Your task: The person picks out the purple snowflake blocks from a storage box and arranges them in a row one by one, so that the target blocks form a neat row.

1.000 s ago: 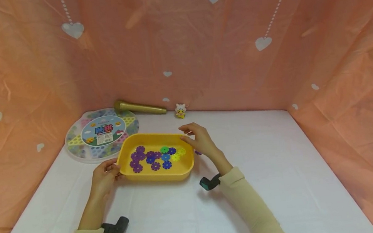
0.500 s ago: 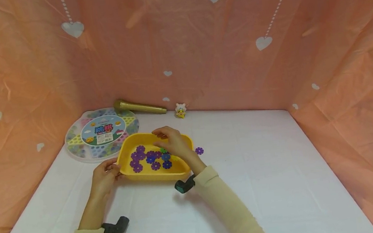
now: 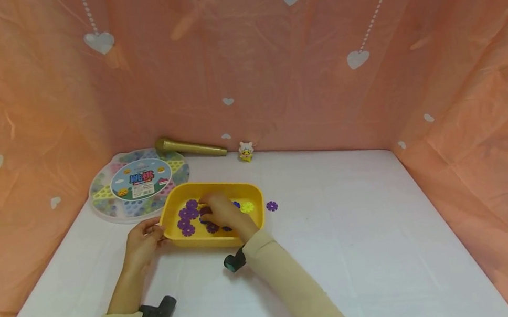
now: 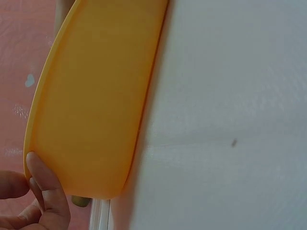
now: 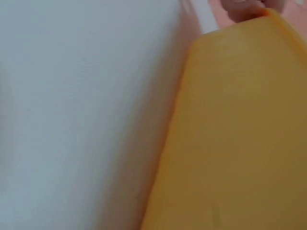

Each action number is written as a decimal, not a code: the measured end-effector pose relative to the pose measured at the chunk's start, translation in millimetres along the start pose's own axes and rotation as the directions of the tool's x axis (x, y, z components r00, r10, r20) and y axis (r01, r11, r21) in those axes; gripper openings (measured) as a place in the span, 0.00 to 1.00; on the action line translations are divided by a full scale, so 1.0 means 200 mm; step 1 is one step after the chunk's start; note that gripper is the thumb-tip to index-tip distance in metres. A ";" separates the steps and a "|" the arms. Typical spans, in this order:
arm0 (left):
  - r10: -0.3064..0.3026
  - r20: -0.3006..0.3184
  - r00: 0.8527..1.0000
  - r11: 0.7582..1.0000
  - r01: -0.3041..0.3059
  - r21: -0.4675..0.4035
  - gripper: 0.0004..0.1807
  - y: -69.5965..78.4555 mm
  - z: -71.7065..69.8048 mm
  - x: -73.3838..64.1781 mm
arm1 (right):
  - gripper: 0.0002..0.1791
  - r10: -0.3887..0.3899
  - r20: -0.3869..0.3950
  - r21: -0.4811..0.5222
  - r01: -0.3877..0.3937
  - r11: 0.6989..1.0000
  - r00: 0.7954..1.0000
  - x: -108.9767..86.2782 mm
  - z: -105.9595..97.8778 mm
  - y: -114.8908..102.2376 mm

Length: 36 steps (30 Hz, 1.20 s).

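Note:
In the head view, a yellow plastic tub (image 3: 214, 241) stands on the white cloth, holding several flower-shaped plastic discs. Purple discs (image 3: 184, 223) lie in its left half and a yellow disc (image 3: 247, 207) at its right. My left hand (image 3: 142, 242) grips the tub's left end; the left wrist view shows thumb and fingers (image 4: 47, 184) pinching the rim. My right hand (image 3: 224, 212) reaches down inside the tub over the middle discs, its thumb and forefinger apart. It covers some discs. The right wrist view shows only the tub's outer wall (image 5: 235, 124) and part of the left hand.
A single purple disc (image 3: 271, 206) lies on the cloth right of the tub. Behind are a round Chinese checkers set (image 3: 112, 205), a gold toy microphone (image 3: 193, 148) and a small figurine (image 3: 246, 151). Pink-orange curtains (image 3: 264, 88) enclose the table.
My right hand has moved left from the tub's right rim and down among the discs, uncovering the loose purple disc outside. The left hand and tub have stayed put.

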State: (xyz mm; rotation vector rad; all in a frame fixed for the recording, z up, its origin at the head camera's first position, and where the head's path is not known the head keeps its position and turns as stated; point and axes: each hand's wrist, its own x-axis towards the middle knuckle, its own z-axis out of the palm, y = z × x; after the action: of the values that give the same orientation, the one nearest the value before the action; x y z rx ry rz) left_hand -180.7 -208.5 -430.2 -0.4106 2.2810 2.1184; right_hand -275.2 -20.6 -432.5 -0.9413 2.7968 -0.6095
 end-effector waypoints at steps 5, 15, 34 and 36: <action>-0.011 0.002 1.000 1.000 0.011 -0.001 0.23 0.00 0.01 0.00 | 0.17 0.014 0.050 -0.122 -0.008 0.992 0.999 0.00 0.01 -0.02; -0.023 0.001 1.000 1.000 0.023 -0.005 0.24 0.00 0.01 0.00 | 0.15 -0.007 0.070 -0.127 0.016 0.992 0.998 -0.01 0.01 -0.01; 0.017 0.006 1.000 0.999 -0.017 -0.031 0.23 0.00 0.00 -0.01 | 0.18 -0.025 -0.066 0.055 0.029 0.998 0.997 -0.14 -0.19 0.08; 0.024 0.009 1.000 0.999 -0.023 -0.039 0.24 -0.01 0.00 -0.01 | 0.17 -0.050 -0.133 0.077 0.061 0.995 0.990 -0.20 -0.24 0.14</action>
State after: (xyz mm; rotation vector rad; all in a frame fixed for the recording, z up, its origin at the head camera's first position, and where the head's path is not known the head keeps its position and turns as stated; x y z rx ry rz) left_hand -179.2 -207.7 -431.2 -0.3751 2.2540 2.1741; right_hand -270.9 39.1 -400.2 -1.0004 2.8423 -0.8147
